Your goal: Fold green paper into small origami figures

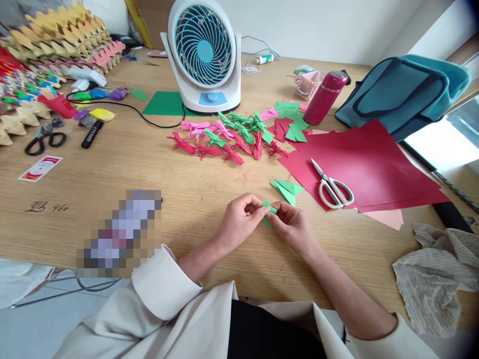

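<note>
Between my two hands, over the front middle of the table, is a small piece of green folded paper [268,223]. My left hand [245,219] pinches its left side with thumb and forefinger. From the right, my right hand [292,225] pinches the same paper, the fingertips of both hands almost touching. Part of the paper is hidden behind my fingers. Just beyond my right hand lies a larger green folded paper [287,190] with pointed corners. White-handled scissors [333,192] rest on the red paper sheets [366,164] to the right.
Several red, pink and green folded paper figures [232,139] lie in front of a white fan [204,55]. A red bottle [325,97] and a teal bag [400,89] stand at the back right. Black-handled scissors [45,141] and a marker [92,134] lie left. A cloth [437,274] hangs at the right edge.
</note>
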`<move>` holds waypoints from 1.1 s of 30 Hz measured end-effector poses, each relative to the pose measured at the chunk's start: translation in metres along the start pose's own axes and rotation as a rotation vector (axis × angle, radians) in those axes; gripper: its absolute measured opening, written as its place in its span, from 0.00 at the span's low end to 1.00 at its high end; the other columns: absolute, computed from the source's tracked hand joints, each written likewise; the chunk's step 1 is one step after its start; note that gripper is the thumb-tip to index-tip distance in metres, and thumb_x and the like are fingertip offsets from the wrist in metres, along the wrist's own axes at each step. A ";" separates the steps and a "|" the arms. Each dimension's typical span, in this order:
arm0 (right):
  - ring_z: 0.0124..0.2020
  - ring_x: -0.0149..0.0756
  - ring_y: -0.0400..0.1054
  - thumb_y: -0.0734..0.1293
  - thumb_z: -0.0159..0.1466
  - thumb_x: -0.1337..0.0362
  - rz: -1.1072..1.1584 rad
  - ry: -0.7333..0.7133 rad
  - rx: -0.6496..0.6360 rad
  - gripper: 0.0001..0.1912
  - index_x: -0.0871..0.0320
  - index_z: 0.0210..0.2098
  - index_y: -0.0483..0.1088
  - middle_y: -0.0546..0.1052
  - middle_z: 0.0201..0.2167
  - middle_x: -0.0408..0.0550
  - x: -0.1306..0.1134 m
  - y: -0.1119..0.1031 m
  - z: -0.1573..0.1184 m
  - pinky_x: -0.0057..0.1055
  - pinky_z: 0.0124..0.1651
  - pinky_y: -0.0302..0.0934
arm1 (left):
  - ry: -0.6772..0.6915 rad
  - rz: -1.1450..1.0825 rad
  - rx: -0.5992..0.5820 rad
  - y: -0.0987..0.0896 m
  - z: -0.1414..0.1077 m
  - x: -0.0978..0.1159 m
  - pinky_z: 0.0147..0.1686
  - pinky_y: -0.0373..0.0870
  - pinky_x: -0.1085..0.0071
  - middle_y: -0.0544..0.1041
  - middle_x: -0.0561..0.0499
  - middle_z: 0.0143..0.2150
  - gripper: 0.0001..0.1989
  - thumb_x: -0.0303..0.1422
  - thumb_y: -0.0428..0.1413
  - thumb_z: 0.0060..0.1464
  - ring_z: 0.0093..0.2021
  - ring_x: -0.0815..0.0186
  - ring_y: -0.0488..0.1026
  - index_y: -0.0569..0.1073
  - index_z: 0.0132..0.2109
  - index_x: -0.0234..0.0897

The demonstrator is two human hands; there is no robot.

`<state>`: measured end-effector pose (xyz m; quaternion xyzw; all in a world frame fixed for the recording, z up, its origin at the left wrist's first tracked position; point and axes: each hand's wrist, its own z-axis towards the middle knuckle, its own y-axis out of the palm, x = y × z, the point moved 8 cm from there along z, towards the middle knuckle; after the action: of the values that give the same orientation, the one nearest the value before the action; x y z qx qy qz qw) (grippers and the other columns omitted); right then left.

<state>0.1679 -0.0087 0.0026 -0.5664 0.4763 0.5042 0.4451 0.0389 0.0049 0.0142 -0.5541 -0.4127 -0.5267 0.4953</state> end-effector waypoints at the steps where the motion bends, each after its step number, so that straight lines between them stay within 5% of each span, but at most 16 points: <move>1: 0.22 0.28 0.54 0.74 0.55 0.47 -0.006 0.002 -0.006 0.20 0.57 0.29 0.69 0.65 0.22 0.39 0.000 0.000 0.000 0.27 0.24 0.50 | -0.007 -0.016 -0.001 0.000 0.000 0.000 0.28 0.63 0.76 0.71 0.54 0.26 0.11 0.36 0.61 0.53 0.27 0.72 0.66 0.70 0.29 0.34; 12: 0.28 0.32 0.63 0.73 0.56 0.49 0.003 0.012 -0.081 0.18 0.55 0.29 0.68 0.70 0.24 0.41 0.004 0.001 0.001 0.30 0.31 0.58 | -0.175 -0.239 0.011 0.003 0.000 -0.014 0.24 0.58 0.77 0.67 0.57 0.23 0.16 0.42 0.63 0.49 0.23 0.75 0.60 0.70 0.29 0.34; 33: 0.22 0.27 0.51 0.72 0.57 0.50 -0.039 0.021 -0.050 0.18 0.57 0.27 0.65 0.63 0.20 0.37 0.003 -0.003 -0.001 0.28 0.25 0.46 | -0.019 -0.070 0.008 -0.003 0.002 -0.001 0.27 0.61 0.77 0.67 0.57 0.24 0.14 0.39 0.57 0.57 0.25 0.74 0.62 0.68 0.29 0.35</move>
<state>0.1716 -0.0096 0.0001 -0.5916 0.4571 0.5015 0.4355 0.0358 0.0074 0.0135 -0.5423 -0.4387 -0.5366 0.4749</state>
